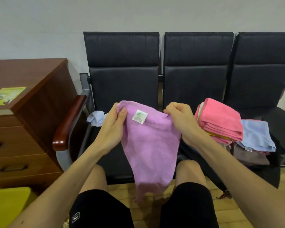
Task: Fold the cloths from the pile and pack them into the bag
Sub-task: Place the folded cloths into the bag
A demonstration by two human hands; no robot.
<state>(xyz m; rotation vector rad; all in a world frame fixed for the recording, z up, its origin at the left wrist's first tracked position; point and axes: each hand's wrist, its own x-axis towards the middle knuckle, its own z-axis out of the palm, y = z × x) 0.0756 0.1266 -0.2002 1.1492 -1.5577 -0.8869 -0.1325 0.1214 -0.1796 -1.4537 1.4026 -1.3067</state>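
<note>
Purple cloth [150,145] pinched by left hand [113,124], right hand [179,122]

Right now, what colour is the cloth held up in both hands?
The cloth is lilac-pink with a small white label, seen clearly in the head view.

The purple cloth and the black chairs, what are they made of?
Purple cloth: looks like soft fuzzy towel fabric, matte, hanging limp with a sewn tag. Black chairs: seem to be leather or vinyl, smooth with a slight sheen and stitched panels; which one, I cannot tell.
</note>
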